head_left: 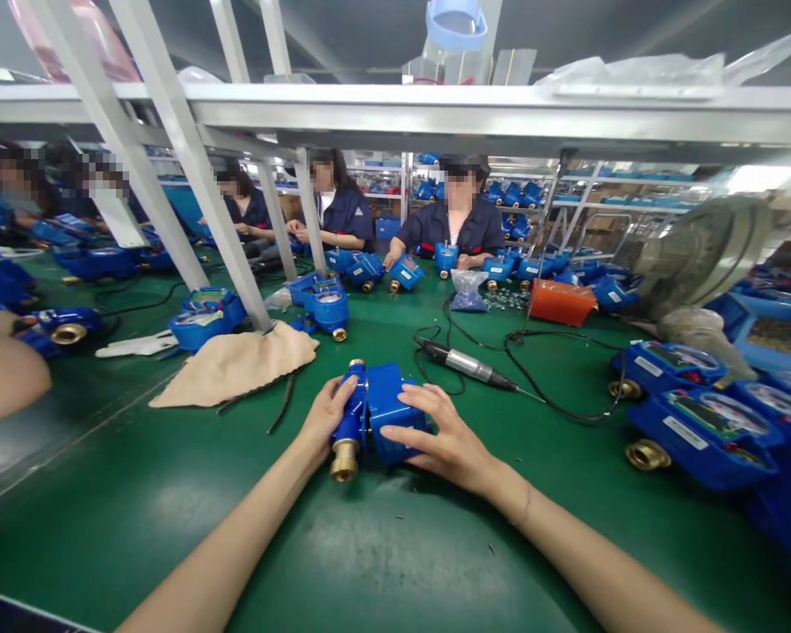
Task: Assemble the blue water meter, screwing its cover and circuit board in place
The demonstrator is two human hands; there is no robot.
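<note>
Between my hands, on its side just over the green tabletop, is a blue water meter with a threaded brass pipe end pointing toward me. My left hand is closed around the blue pipe body on its left side. The fingers of my right hand are curved over the box-shaped housing, gripping it from the right. The meter's face is turned away and hidden. Beyond it to the right lies an electric screwdriver with a black cable. A beige cloth is spread to the left.
Several blue meters crowd the right side near an orange box. Another meter stands ahead, by a metal post. A white glove lies left. Co-workers sit across the table. A shelf beam crosses overhead.
</note>
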